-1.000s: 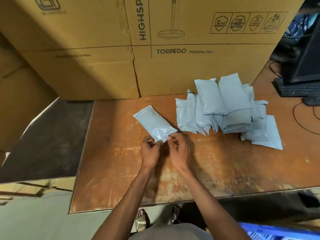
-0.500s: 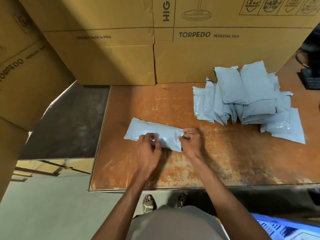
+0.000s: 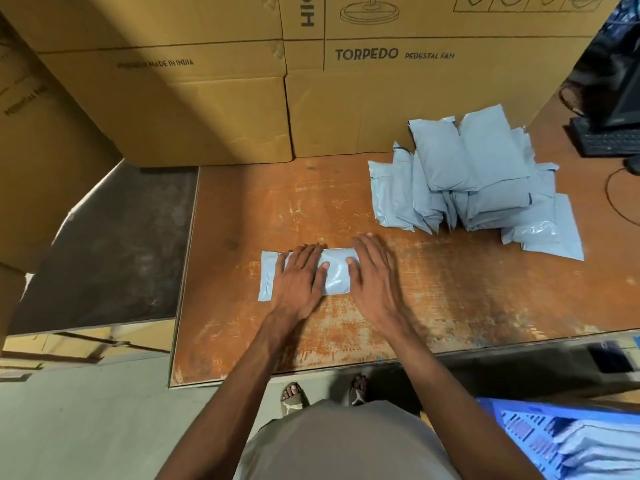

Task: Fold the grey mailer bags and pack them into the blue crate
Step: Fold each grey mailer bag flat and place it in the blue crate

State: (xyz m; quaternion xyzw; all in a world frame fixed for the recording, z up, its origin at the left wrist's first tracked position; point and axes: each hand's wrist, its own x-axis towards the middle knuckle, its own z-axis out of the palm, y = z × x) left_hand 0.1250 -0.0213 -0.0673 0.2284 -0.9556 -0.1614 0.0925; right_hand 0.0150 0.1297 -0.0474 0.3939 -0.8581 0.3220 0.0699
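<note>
Both hands have gone from pinching the grey mailer bag (image 3: 334, 275) to pressing it flat. Left hand (image 3: 298, 278) and right hand (image 3: 375, 273) lie open-fingered on it, on the wooden table (image 3: 450, 299) (blue crate (image 3: 540, 434) at lower right).

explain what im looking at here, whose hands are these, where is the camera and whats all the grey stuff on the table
There is no machine here: a person is working with bare hands, and the one camera is worn on their head, looking forward and down. That is why you see their own arms and sandalled feet.

The left hand and the right hand lie flat, fingers straight, pressing one grey mailer bag onto the worn wooden table. Nothing is gripped; it looks like smoothing or folding.

Further back on the right sits a pile of mailer bags. Behind the table stand big cardboard boxes printed for a pedestal fan. At the far right edge is a keyboard. The blue crate at the bottom right already holds some grey bags.
</note>
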